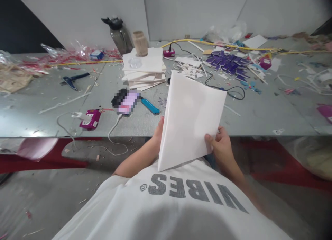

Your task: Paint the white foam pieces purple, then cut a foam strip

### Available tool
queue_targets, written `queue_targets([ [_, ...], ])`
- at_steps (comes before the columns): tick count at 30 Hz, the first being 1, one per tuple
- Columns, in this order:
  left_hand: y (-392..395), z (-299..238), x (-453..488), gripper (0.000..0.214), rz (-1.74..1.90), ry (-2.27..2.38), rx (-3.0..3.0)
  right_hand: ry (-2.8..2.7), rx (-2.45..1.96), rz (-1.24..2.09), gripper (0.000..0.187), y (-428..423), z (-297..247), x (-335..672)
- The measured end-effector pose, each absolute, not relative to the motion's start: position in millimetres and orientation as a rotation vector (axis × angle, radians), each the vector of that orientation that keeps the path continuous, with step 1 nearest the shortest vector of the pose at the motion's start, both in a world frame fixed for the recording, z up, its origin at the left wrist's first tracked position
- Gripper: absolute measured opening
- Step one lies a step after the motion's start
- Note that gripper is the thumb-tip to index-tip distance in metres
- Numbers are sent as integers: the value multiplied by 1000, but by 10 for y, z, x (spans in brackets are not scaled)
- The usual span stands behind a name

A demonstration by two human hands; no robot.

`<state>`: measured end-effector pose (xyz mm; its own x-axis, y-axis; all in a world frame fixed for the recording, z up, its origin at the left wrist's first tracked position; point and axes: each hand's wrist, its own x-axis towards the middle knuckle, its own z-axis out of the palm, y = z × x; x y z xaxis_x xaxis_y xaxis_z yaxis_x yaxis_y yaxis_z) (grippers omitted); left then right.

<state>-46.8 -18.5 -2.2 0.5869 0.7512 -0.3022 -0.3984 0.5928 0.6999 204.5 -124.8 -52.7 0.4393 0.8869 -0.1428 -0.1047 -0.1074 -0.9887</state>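
Observation:
A white square sheet stands tilted in front of my chest, just short of the grey table's front edge. My left hand grips its left edge, mostly hidden behind the sheet. My right hand pinches its lower right edge, thumb on the front face. A stack of similar white sheets lies on the table beyond, with a clear plastic disc and a beige jar on top.
A blue cutter, a phone on a white cable, a magenta device, a dark water bottle, purple cut pieces, a black cable and paper scraps litter the table. Red seating shows below.

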Motion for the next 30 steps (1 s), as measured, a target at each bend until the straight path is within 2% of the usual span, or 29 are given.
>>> queue_targets([
  [3, -88, 92, -675, 81, 922, 662, 810, -717, -1458, 925, 87, -1305, -437, 2149],
  [6, 30, 172, -857, 78, 1133, 926, 1165, -801, -1602, 748, 77, -1371, -344, 2221],
  [10, 34, 175, -953, 65, 1233, 1193, 1481, -920, -1737, 475, 62, -1431, -233, 2203],
  [16, -101, 110, -963, 49, 1277, 1578, 1642, -881, -1796, 355, 59, -1511, -79, 2005],
  [19, -26, 91, -1077, 56, 1392, 1483, 1570, -799, -1733, 336, 52, -1514, -22, 2048],
  [23, 173, 46, -1258, 68, 1482, 1268, 1346, -671, -1350, 183, 37, -1222, 110, 2535],
  [27, 282, 10, -1298, 74, 1420, 1090, 1141, -790, -1292, -119, 42, -508, 369, 3268],
  [30, 288, -11, -1265, 71, 1304, 1021, 1052, -986, -1512, 78, 54, 233, 595, 3535],
])
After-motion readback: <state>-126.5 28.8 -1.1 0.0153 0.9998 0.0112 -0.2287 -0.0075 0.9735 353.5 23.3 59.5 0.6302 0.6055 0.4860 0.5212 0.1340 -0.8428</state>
